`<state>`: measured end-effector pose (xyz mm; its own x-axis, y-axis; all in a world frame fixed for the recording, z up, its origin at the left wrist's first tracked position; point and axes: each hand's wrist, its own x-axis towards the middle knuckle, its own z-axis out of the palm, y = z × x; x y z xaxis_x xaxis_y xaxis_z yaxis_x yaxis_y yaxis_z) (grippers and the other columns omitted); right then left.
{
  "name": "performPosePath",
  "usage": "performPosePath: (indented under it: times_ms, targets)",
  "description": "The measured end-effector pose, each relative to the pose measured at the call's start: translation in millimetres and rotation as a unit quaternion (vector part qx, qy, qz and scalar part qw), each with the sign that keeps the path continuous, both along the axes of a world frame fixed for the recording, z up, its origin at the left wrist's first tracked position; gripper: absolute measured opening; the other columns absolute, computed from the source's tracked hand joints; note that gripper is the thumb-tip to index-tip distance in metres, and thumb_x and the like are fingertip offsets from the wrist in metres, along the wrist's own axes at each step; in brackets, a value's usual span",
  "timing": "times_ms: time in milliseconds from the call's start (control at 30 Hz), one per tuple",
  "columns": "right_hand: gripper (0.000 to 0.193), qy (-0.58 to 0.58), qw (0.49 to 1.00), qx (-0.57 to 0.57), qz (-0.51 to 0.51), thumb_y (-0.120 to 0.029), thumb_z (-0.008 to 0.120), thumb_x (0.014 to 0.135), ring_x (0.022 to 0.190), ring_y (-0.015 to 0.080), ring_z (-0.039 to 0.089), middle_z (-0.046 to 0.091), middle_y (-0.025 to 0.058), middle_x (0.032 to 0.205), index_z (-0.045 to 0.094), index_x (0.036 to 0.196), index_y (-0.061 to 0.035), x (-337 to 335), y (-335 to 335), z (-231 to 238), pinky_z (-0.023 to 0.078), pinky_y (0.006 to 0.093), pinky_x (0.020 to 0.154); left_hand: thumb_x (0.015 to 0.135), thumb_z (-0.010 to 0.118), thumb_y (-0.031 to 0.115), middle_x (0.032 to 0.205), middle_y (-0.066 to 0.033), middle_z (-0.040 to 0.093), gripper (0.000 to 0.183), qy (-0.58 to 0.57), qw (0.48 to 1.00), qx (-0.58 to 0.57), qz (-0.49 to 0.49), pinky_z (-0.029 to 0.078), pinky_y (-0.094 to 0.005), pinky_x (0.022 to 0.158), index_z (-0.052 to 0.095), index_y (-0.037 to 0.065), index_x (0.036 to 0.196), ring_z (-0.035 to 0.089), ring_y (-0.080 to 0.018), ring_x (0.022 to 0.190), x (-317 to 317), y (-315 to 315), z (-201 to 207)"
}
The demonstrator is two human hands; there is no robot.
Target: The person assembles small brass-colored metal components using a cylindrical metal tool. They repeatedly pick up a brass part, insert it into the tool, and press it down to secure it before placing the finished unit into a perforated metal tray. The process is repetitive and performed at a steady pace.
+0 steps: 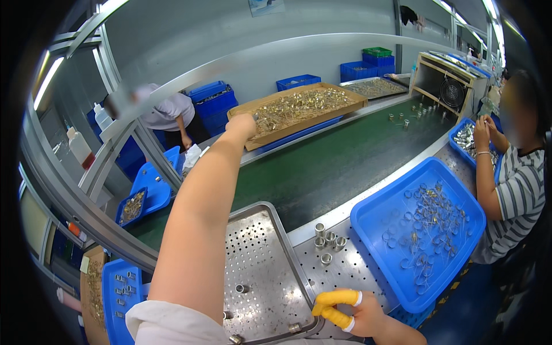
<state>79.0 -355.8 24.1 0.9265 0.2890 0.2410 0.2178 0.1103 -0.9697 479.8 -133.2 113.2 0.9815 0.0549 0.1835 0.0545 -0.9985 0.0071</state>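
My left arm stretches far across the green belt, and my left hand [242, 124] is at the near left corner of a shallow cardboard tray [355, 107] heaped with small metal and wire parts. Its fingertips are too small and hidden to read. Low on the right, my right hand [363, 315] wears yellow finger covers; thumb and forefinger come together beside the rim of a perforated metal tray [259, 253]. Whatever they may pinch cannot be made out. Inside that tray lie a few short metal cylinders [241, 288]. Several more metal cylinders [326, 259] stand on the perforated worktop.
A blue tray [368, 215] with tangled wire rings lies at the right. The green conveyor belt [322, 167] runs behind, with loose metal parts far right. A metal frame [63, 190] rises at left. One person [506, 195] works at right, another [167, 112] at far left.
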Motion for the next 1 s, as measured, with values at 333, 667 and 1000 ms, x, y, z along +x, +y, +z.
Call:
performPosePath:
  times_ms: [333,667,1000]
  targets:
    - [0.026,-0.102,0.988,-0.112,-0.009,-0.005,0.061,0.078,0.067,0.0199,0.059,0.060,0.0091,0.079,0.060,0.104,-0.0079,2,11,-32,0.047,0.0276,0.062,0.089,0.044,0.014,0.085,-0.0053,0.051,0.029,0.134,0.599,-0.775,-0.150,0.039,-0.0210,0.053,0.045,0.004,0.117,0.047,-0.0096,0.067,-187,42,-13]
    - [0.017,-0.100,0.976,-0.148,-0.126,-0.001,0.063,0.076,0.066,0.0159,0.060,0.063,0.0099,0.082,0.064,0.093,-0.0037,-19,18,-60,0.047,0.0246,0.058,0.081,0.059,0.030,0.072,-0.0066,0.053,0.036,0.084,0.546,-0.829,-0.085,0.032,-0.0205,0.045,0.053,0.003,0.103,0.044,-0.0115,0.054,-438,109,-98]
    - [0.023,0.041,0.975,-0.106,-0.189,-0.004,0.066,0.075,0.064,0.0048,0.050,0.061,0.0014,0.078,0.062,0.098,-0.0041,4,18,-77,0.041,0.0185,0.057,0.076,0.063,0.011,0.084,-0.0081,0.061,0.028,0.124,0.799,-0.579,-0.106,0.045,-0.0257,0.067,0.056,-0.001,0.101,0.058,-0.0151,0.072,-469,133,-124]
